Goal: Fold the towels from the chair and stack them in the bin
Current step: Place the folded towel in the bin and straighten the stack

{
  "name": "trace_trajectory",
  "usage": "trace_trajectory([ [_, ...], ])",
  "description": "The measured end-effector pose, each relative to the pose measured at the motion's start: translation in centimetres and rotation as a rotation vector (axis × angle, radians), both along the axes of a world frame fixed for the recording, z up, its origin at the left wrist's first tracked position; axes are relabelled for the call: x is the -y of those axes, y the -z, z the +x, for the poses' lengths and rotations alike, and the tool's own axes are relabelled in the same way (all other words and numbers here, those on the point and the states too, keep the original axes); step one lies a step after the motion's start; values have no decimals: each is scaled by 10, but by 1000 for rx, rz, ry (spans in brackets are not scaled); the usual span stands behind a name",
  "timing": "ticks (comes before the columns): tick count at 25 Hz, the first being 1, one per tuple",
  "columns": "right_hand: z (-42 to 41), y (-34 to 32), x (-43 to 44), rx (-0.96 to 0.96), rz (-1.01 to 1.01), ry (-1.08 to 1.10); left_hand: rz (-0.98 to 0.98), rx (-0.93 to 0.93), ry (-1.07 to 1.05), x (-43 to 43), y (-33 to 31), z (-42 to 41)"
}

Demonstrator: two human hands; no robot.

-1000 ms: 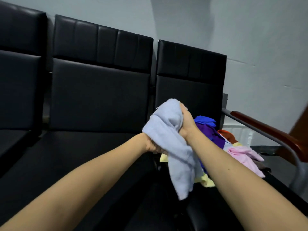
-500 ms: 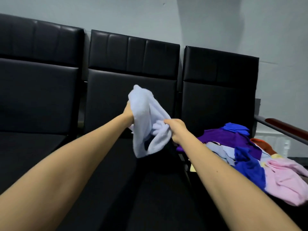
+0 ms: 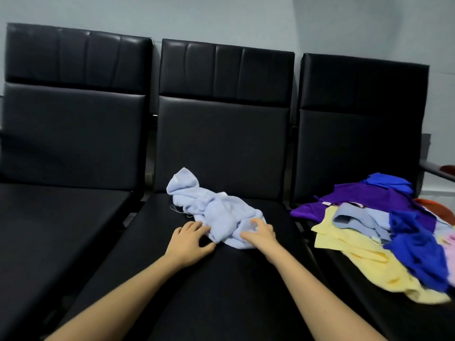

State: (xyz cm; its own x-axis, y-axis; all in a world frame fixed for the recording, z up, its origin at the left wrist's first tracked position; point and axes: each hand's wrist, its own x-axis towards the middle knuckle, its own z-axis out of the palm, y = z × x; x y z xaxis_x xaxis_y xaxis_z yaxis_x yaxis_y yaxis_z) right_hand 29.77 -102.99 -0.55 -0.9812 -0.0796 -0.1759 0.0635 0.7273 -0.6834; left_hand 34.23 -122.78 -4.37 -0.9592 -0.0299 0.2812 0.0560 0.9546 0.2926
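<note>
Head view: one light blue towel, crumpled, on the middle chair seat. My left hand, fingers loosely spread, touches its near-left edge. My right hand, fingers curled, grips its near-right end. Towel pile, mixed colours, on the right seat, apart.

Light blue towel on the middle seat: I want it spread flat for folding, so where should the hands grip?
Probably its near edge, from the person's side, one hand at each end. The light blue towel lies crumpled, trailing back-left toward the backrest; left hand and right hand touch that edge, so pulling apart should open it.
</note>
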Motion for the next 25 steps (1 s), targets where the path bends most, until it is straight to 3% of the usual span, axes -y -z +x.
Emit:
trace_trajectory([
  [3,-1,7,8,-39,199,-234,5,-66,54,-1,4,-10],
  [4,1,10,11,-114,158,-188,30,-87,83,-3,2,-9],
  [6,3,12,13,-273,78,-2,291,-78,50,-12,-10,-6],
  [9,2,-4,6,-440,315,247,1071,-196,-140,-33,-63,-10],
  [11,5,-14,5,-531,323,262,1734,-16,-55,-37,-94,-16],
  [13,11,-23,14,-508,128,194,2140,153,39,-30,-104,-18],
  [16,30,-41,33,-243,-520,-140,2427,324,175,-16,-102,-16],
  [17,35,-45,37,-106,-656,-297,2443,407,235,-17,-105,-10],
  [18,35,-44,40,-37,-664,-405,2407,466,284,-20,-108,-3],
  [19,36,-42,42,-32,-608,-434,2226,436,303,-26,-112,2],
  [20,36,-40,44,-59,-525,-400,2042,401,275,-32,-114,4],
  [23,36,-39,43,-245,-291,-191,1790,168,98,-45,-110,3],
  [25,31,-41,39,-259,-387,-65,1316,15,-59,-42,-99,2],
])
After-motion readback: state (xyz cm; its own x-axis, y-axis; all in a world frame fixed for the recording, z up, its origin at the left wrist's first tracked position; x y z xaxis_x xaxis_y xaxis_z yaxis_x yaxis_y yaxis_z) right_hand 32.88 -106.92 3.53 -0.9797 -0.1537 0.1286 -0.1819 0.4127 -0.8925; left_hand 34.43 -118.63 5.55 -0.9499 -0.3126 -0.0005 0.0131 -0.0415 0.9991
